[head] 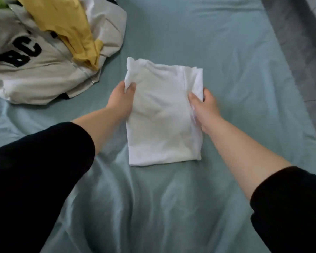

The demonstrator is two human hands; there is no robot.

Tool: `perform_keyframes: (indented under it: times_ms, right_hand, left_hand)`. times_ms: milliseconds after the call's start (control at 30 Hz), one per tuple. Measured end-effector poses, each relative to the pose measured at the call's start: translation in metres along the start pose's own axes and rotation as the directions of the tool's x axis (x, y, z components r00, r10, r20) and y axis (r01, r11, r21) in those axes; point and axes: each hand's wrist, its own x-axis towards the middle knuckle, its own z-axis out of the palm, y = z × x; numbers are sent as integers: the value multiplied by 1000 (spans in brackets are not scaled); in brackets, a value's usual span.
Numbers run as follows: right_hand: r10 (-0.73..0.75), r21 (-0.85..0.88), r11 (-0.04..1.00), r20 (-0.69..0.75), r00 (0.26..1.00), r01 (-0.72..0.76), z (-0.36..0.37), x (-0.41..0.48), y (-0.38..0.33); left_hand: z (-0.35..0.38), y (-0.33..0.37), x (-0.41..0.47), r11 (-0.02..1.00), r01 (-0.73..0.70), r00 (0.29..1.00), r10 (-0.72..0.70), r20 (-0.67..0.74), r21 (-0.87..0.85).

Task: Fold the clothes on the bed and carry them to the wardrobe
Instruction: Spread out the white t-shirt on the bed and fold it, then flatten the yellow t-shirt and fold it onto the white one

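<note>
The white garment [164,115] lies in the centre of the bed [235,61], folded into a tall, compact rectangle on the pale blue-green sheet. Its corner at 11 o'clock stands up a little, loose and crumpled.

The left hand [121,99] pinches the garment's edge at 9 o'clock, thumb on top of the cloth and the other fingers hidden beneath or behind it. The right hand [204,110] grips the opposite edge at 3 o'clock, thumb pressed on the upper face and fingers curled round the side. Both forearms are bare below black sleeves [35,170].

At 10 o'clock from the garment, well apart from it, a beige jacket [35,73] with black letters lies in an unfolded heap. A yellow garment [67,28] is draped over it. A strip of grey floor [299,42] shows past the bed's edge at 2 o'clock.

The folding of this piece looks nearly finished. The hands seem placed either for one last fold or to lift the bundle. A last fold would call for bringing the 12 o'clock end over towards 6 o'clock, with the loose corner tucked in. Lifting calls for an even grip on both sides, so the layers do not slide open. The heap at 10 o'clock is yet to be folded, and no wardrobe is in view.
</note>
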Motion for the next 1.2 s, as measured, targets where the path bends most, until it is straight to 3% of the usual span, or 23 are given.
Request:
perform_keyframes:
  times_ms: [67,133,233,367,467,533,600,700,800,900,1000,1200]
  right_hand:
    - [181,29,983,61,982,-183,-3,18,11]
    - [273,-8,962,69,959,-273,-13,14,32]
    - [129,-111,985,-39,991,-133,-18,-20,63]
    - [-121,-404,905,51,991,131,-9,-82,94]
    - [-82,-496,862,65,995,103,-14,-104,100]
    - [-85,-644,760,31,996,84,-13,-107,93]
    - [-207,-836,535,10,978,122,-3,-111,82]
    - [-258,-869,381,227,939,314,19,-126,68]
    - [-149,-818,321,454,878,477,49,-144,66]
    - [-96,-758,336,563,821,560,86,-147,55]
    - [-108,-725,394,574,812,565,129,-126,29]
    - [-238,-553,690,435,868,467,220,-52,-53]
  left_hand:
    - [8,-9,13,989,145,989,-145,-2,2]
    - [12,-25,7,971,236,971,-235,-40,31]
    - [18,-45,-31,990,123,992,-122,-25,75]
    - [32,-75,-104,904,-38,999,22,42,426]
    - [31,-82,-122,909,-2,998,-24,56,417]
    - [26,-80,-120,850,-33,999,20,31,525]
    - [21,-81,-119,704,-37,999,46,7,710]
    - [9,-90,-123,632,-34,990,-83,111,774]
    - [-23,-107,-117,628,-1,986,-129,106,778]
    - [-78,-119,-87,664,255,959,-269,-93,703]
    - [-112,-119,-56,704,517,852,-481,-208,488]
    - [-110,-124,-31,658,602,779,-607,-154,452]
